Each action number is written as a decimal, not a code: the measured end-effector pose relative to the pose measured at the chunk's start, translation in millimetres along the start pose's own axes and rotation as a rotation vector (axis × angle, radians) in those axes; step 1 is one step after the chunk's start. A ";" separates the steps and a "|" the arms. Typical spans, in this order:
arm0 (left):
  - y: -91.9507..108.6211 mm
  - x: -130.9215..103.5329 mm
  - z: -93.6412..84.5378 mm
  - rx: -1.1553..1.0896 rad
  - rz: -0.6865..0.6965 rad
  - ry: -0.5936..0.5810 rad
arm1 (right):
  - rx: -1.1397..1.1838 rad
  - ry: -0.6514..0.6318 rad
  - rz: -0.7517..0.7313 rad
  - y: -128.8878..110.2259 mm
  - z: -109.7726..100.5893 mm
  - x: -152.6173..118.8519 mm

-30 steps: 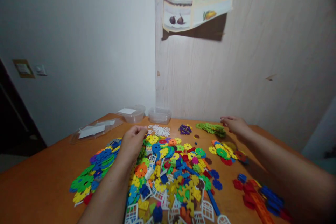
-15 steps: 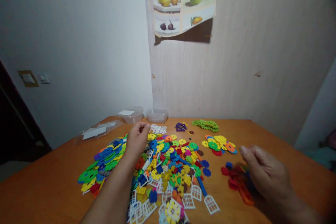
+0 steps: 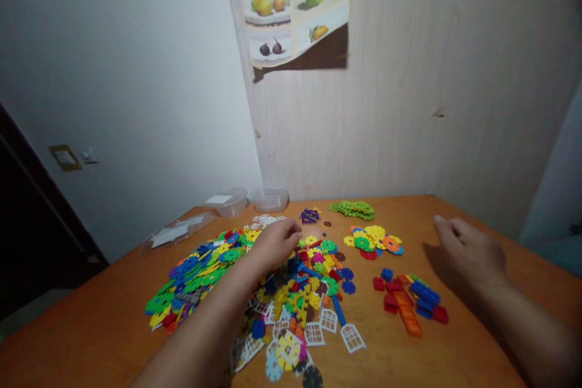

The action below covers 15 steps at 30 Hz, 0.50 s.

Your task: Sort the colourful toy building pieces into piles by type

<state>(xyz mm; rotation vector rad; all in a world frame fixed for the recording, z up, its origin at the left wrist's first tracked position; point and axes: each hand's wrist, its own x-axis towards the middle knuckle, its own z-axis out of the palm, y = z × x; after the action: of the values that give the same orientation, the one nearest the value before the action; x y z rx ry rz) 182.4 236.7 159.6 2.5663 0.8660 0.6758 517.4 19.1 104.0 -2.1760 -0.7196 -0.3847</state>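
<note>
With the bent fingers of the left hand (image 3: 278, 245) bunched at the far part of a mixed heap of plastic pieces (image 3: 313, 300), and those of the right hand (image 3: 473, 251) curled inward near the tabletop's (image 3: 364, 370) right edge, beyond some bricks (image 3: 407, 303), impossible to tell whether pinching anything. Lined toward the far edge with green pieces (image 3: 352, 210), purple pieces (image 3: 310, 216) and clear tubs (image 3: 270, 199), below a wall (image 3: 382, 139) with fruit pictures (image 3: 295, 15). Partly hidden behind the left forearm at the heap, cut off along the near side, too dark at far left to read.
</note>
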 end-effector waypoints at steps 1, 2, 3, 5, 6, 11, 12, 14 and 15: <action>6.5 3.0 4.3 0.042 0.031 -0.080 | -0.003 -0.007 -0.009 -1.9 1.9 -1.4; 12.5 6.6 8.6 0.077 0.046 -0.149 | -0.003 -0.004 -0.025 -3.9 3.7 -2.8; 18.0 10.9 13.0 0.107 0.046 -0.209 | -0.003 0.002 -0.046 -5.7 5.4 -4.2; 26.1 21.1 21.8 0.160 0.019 -0.295 | -0.009 0.001 -0.085 -7.9 9.0 -6.2; 28.7 26.7 26.3 0.180 0.003 -0.323 | -0.015 -0.006 -0.096 -8.3 10.9 -6.8; 31.7 50.8 47.1 0.206 -0.050 -0.401 | -0.052 -0.043 -0.110 -4.4 20.2 -5.1; 31.6 54.4 50.6 0.202 -0.061 -0.416 | -0.054 -0.048 -0.107 -3.1 21.9 -4.2; 31.4 61.0 56.8 0.193 -0.079 -0.441 | -0.053 -0.054 -0.085 0.0 25.6 -2.4; 31.4 64.0 59.6 0.189 -0.089 -0.455 | -0.051 -0.055 -0.068 1.8 27.5 -1.7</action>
<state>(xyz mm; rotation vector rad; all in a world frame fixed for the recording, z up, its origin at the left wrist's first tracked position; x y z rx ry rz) 273.9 243.6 145.6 2.6622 0.9091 -0.0252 518.1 38.8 84.6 -2.2221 -0.8248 -0.3832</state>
